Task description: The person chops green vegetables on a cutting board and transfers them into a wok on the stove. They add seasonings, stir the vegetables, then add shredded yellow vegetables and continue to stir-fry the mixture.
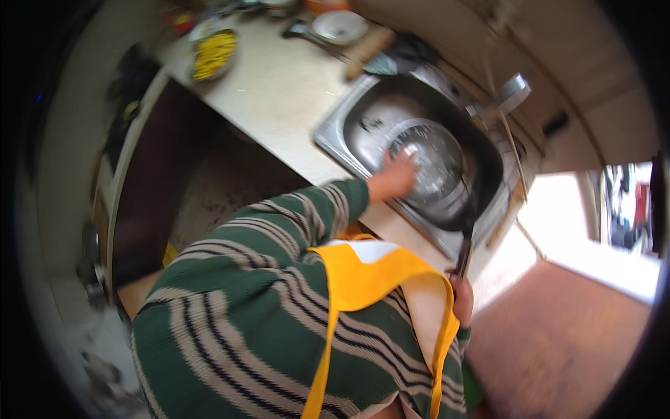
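My left hand (395, 177) reaches, fingers spread, over the near rim of a round metal bowl or pan (434, 157) in the stainless steel sink (361, 112). Rippling water shows inside the round vessel, and the fingertips are at or over it. My right hand (460, 298), low on the right beside the apron, is shut on the dark handle (464, 256) of a utensil that extends over the sink's right part. Blur hides whether this is a knife or a pan's handle. Small green scraps (371, 123) lie on the sink's bottom.
A metal faucet (510, 94) stands behind the sink with a pale hose. On the counter (277, 105) are a dish of yellow strips (214, 54), a white bowl (340, 27), a dark-handled utensil (298, 30) and a wooden roller-like object (369, 52). An open cabinet (172, 125) lies below the counter.
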{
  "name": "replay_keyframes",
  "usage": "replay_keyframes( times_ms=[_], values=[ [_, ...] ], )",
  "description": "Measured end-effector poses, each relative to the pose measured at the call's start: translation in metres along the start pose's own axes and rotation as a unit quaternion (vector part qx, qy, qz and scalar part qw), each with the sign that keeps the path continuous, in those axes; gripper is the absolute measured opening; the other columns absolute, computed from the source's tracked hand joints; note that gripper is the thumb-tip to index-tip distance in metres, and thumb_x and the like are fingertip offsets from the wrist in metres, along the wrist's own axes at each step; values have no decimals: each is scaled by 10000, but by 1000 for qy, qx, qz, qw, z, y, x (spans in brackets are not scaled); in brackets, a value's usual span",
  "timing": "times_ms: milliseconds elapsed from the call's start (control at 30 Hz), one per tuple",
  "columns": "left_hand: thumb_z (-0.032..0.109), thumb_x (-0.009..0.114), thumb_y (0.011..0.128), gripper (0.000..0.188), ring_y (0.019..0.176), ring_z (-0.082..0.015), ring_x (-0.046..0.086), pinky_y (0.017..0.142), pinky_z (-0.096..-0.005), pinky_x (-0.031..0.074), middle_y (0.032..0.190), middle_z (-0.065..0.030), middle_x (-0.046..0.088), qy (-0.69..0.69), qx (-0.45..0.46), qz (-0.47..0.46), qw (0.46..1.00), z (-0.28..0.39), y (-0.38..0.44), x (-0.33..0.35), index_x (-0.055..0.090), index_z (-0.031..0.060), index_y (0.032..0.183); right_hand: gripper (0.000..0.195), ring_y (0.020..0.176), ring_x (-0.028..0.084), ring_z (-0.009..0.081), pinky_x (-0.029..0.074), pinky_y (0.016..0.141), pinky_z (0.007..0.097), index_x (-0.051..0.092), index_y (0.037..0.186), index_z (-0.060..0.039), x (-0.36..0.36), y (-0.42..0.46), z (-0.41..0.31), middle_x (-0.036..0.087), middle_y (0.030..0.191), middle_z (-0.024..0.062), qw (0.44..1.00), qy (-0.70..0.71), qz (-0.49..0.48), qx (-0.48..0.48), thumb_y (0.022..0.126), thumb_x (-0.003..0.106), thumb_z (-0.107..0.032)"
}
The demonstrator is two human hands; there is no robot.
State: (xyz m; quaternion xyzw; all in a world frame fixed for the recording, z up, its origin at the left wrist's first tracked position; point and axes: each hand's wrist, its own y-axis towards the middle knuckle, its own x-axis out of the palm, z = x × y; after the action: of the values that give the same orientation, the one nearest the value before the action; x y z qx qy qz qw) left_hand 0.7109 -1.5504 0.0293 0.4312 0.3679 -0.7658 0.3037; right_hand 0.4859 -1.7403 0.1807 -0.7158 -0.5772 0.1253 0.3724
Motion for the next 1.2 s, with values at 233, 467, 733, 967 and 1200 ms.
replay_keyframes(
  times_ms=[233, 467, 733, 967, 1200],
  values=[
    [249, 528, 831, 273, 1302, -374, 232, 989, -674, 96, 1316, -143, 405, -49, -45, 114, 991, -45, -65, -59, 668, 20, 783, 192, 455, 451, 82, 344, 427, 219, 533, 861, 7, 39, 34, -15, 490, 575, 14, 958, -275, 20, -82, 715, 602, -95],
    [44, 544, 748, 543, 1321, -389, 183, 1016, -636, 99, 1423, -181, 231, -74, -173, 202, 961, -110, -165, -65, 447, 124, 1276, 269, 612, 493, 126, 423, 582, 281, 552, 864, 21, 105, 55, -2, 541, 675, 55, 892, -377, -15, -249, 657, 642, -127],
    [153, 580, 784, 468, 1321, -375, 184, 1027, -620, 98, 1425, -172, 232, -125, -279, 253, 918, -213, -282, -73, 482, 101, 1238, 209, 457, 490, 137, 398, 445, 301, 552, 833, 20, 218, 101, 24, 534, 584, 71, 872, -405, -52, -271, 696, 637, -112],
    [194, 568, 797, 417, 1316, -329, 226, 1047, -580, 103, 1403, -156, 297, -149, -393, 380, 824, -331, -395, -82, 510, 95, 1197, 223, 411, 463, 127, 384, 379, 277, 537, 851, 18, 301, 175, 68, 509, 564, 50, 890, -365, -28, -273, 703, 635, -118],
    [193, 586, 798, 333, 1281, -311, 294, 1040, -564, 155, 1364, -147, 362, -174, -493, 408, 748, -377, -482, -62, 550, 106, 1117, 278, 485, 553, 183, 454, 453, 336, 567, 870, 37, 335, 225, 86, 590, 632, 115, 868, -418, 33, -265, 709, 647, -175]
  ],
)
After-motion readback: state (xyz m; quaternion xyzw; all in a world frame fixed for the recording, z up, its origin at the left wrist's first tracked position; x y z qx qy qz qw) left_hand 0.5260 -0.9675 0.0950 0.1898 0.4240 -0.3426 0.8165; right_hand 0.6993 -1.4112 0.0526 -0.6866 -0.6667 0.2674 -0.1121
